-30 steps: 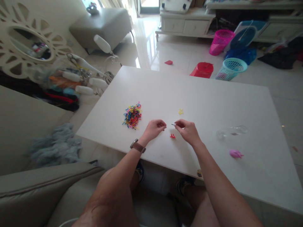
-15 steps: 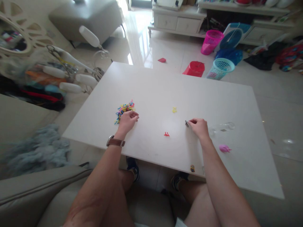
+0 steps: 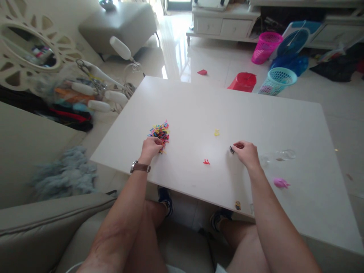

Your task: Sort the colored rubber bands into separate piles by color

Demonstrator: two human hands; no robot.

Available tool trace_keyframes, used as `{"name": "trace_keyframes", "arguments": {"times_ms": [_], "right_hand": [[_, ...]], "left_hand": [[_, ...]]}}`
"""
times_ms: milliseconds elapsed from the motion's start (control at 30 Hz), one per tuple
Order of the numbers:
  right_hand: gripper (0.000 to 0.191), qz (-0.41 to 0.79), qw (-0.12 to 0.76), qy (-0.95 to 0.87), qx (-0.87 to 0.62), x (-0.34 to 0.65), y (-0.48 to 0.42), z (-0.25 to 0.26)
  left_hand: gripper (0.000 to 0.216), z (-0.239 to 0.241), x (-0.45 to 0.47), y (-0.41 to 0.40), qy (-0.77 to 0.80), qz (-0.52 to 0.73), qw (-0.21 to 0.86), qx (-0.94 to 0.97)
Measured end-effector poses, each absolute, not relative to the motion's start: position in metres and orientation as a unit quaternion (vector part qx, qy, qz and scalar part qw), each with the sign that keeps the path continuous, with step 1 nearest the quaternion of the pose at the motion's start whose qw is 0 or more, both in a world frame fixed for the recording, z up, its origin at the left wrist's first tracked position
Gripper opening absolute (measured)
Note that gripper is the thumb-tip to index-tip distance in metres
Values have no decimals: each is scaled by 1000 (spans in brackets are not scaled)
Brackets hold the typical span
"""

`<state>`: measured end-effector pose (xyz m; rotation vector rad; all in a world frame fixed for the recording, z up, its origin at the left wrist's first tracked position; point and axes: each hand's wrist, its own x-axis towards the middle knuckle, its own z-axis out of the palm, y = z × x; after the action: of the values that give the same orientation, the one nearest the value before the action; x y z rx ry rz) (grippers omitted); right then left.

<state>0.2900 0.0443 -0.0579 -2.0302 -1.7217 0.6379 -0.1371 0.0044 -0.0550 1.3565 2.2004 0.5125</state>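
Note:
A heap of small, many-coloured loop-like bands (image 3: 159, 132) lies on the left of the white table (image 3: 187, 108). My left hand (image 3: 151, 148) is at the near edge of this heap, thumb and fingers pinched together; what is between them is too small to make out. Over the right half of the table, my right hand (image 3: 247, 153) pinches small black bands (image 3: 232, 150) at its fingertips. Between the hands lie a few red bands (image 3: 206, 162) and, farther back, some yellow bands (image 3: 216, 132).
Beyond my right wrist a clear plastic bottle (image 3: 280, 156) lies on its side, with a pink item (image 3: 281, 183) nearer me. A small yellow-and-brown figure (image 3: 237, 205) sits by the front edge. White lamp arms (image 3: 116, 97) stand beside the table's left edge.
My left hand has drawn back from over the heap to its near left edge. My right hand keeps its pinch on the black bands. The whole view has shifted somewhat.

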Motion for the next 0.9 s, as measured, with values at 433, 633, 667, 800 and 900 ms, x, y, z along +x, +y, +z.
{"name": "trace_keyframes", "arguments": {"times_ms": [433,633,667,800,900], "right_hand": [[21,247,194,-617,-721,283,43,-52],[19,249,200,-615,-721,281,43,-49],[18,250,199,-614,-721,280,43,-48],[19,257,196,-610,-723,278,43,-47],[20,259,197,-611,-722,277,43,-45]], "left_hand": [[15,-61,-134,6,806,143,209,535],[24,-45,-136,7,801,222,270,486],[25,-44,-136,7,801,230,277,479],[22,-45,-136,8,793,265,301,459],[23,-47,-136,8,780,308,328,435]]}}
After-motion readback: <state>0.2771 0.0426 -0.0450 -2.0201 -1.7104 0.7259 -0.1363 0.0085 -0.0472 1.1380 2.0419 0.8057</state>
